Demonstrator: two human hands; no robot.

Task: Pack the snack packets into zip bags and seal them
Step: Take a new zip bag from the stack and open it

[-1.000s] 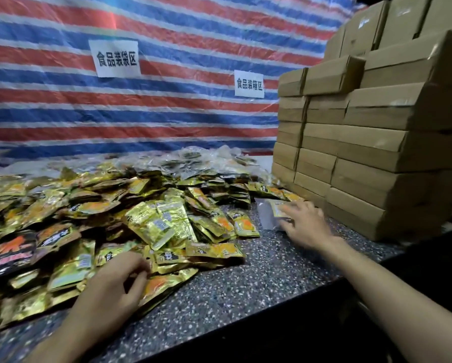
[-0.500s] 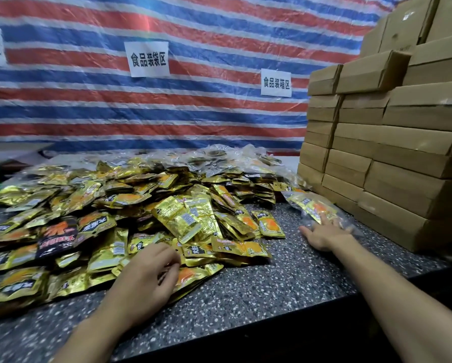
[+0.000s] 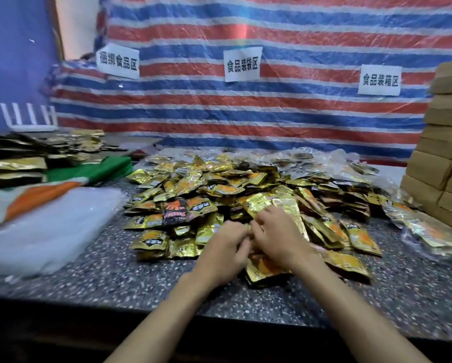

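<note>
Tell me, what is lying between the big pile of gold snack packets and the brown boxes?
In the head view, clear filled zip bags lie on the counter between the pile and the boxes.

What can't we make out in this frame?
Head view only:
Grip of left hand and right hand: fingertips hidden by the hands' backs, blurred.
Snack packets print: too small, blurred.
Filled zip bag seal: lost in crinkled plastic glare.
Cardboard boxes: cut by right edge.

2 slim, bare forearms (image 3: 167,318), unsleeved to the lower frame edge; bare left hand (image 3: 226,254) and right hand (image 3: 280,239).
</note>
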